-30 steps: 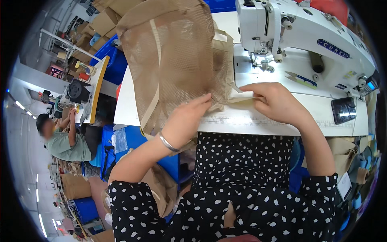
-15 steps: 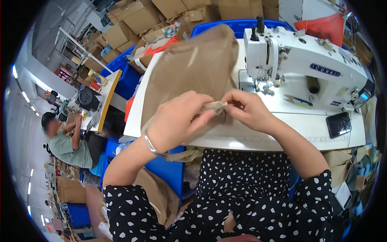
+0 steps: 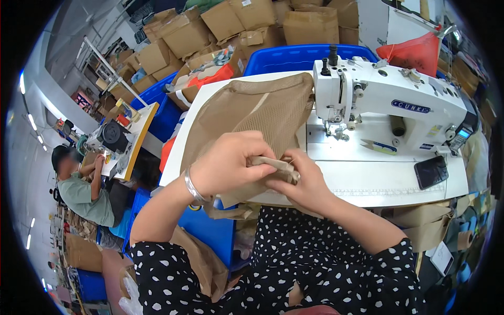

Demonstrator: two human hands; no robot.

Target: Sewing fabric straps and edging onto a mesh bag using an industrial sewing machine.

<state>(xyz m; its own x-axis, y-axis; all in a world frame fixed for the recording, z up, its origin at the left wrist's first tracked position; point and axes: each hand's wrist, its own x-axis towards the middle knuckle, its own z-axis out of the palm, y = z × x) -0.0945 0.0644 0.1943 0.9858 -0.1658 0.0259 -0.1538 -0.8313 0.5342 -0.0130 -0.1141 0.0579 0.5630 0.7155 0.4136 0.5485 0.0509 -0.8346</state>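
Observation:
A brown mesh fabric piece [image 3: 252, 113] lies spread on the white sewing table, left of the sewing machine [image 3: 399, 100]. Its folded beige edge strip [image 3: 275, 164] is pinched between the fingers of my left hand [image 3: 228, 163], which wears a silver bangle. My right hand [image 3: 304, 181] grips the end of the same strip, close beside the left one. A tail of the strip [image 3: 231, 211] hangs over the table's near edge below my left wrist. The fingertips partly hide the strip's end.
Thread snips [image 3: 379, 147] and a black phone [image 3: 431, 172] lie on the table [image 3: 336, 184] at the right. Blue bins [image 3: 310, 55] and cardboard boxes stand behind. At the left, another person [image 3: 86, 194] sits at a machine. A blue surface [image 3: 212, 231] lies below the table.
My hands have drawn closer together on the strip, and the right hand has turned to grip it from below. The mesh fabric has settled lower and flatter on the table. The view has tilted up.

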